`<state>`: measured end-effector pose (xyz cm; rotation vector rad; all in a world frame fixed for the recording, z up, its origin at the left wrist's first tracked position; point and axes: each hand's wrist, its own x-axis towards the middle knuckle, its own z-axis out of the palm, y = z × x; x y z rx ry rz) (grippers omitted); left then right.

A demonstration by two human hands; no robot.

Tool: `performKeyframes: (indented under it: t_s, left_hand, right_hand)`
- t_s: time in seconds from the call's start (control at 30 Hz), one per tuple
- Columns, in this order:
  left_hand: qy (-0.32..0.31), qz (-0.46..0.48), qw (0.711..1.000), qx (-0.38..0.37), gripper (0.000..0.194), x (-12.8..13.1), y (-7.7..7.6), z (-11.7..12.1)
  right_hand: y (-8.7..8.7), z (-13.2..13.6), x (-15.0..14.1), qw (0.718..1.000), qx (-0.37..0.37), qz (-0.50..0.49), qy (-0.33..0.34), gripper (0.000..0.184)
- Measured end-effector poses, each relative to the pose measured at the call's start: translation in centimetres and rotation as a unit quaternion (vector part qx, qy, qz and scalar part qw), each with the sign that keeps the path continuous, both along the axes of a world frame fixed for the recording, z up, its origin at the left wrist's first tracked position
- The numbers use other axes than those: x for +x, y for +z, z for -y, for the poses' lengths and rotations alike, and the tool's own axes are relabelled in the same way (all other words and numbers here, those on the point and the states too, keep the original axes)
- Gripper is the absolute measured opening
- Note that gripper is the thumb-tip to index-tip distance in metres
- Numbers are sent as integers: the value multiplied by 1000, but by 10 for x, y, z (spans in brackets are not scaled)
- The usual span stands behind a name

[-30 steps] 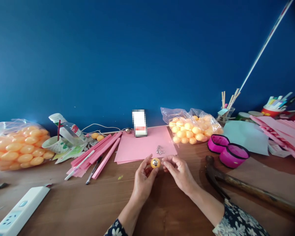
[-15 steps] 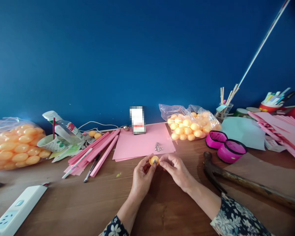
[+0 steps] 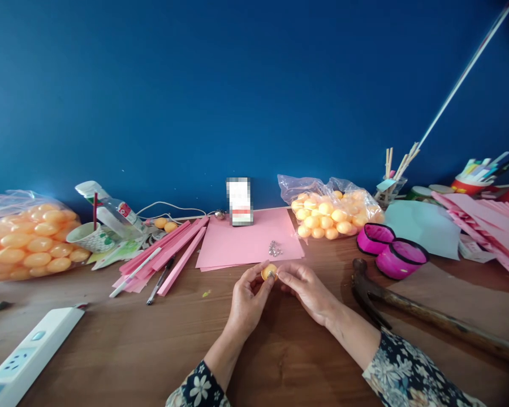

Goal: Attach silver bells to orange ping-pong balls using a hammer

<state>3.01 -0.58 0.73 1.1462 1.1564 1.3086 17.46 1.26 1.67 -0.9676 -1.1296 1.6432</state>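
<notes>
My left hand (image 3: 246, 299) pinches a small orange ball (image 3: 268, 272) between thumb and fingers, just above the wooden table (image 3: 131, 350). A small silver piece sits on the ball's front. My right hand (image 3: 306, 289) is closed in a pinch, its fingertips pressed against that silver piece and the ball's right side. Both hands hover at the near edge of a pink paper sheet (image 3: 246, 243), where a little heap of silver bits (image 3: 274, 248) lies.
Bags of orange balls lie at the left (image 3: 25, 240) and behind the paper (image 3: 333, 217). Pink strips (image 3: 165, 254), a pen, a paper cup (image 3: 90, 236), two magenta rings (image 3: 390, 251), a hammer (image 3: 411, 308) and a power strip (image 3: 25, 356) surround the hands.
The right fingertips have closed in onto the silver piece on the ball. The ball has turned a little in the left hand; the view has shifted slightly.
</notes>
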Motion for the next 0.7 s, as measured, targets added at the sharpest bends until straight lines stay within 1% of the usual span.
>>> performKeyframes:
  t_s: [0.13,0.37,0.5,0.7]
  left_hand:
    - [3,-7,1000,14,39,0,-1,0]
    - [10,-22,999,22,40,0,-4,0]
    - [9,-33,999,25,39,0,-5,1]
    - [8,-32,999,25,38,0,-1,2]
  right_hand:
    - [0,1,0,1000,8,5,-2,20]
    - [2,0,0,1000,18,14,0,23]
    - [2,0,0,1000,19,14,6,20]
    - [2,0,0,1000,17,13,11,19]
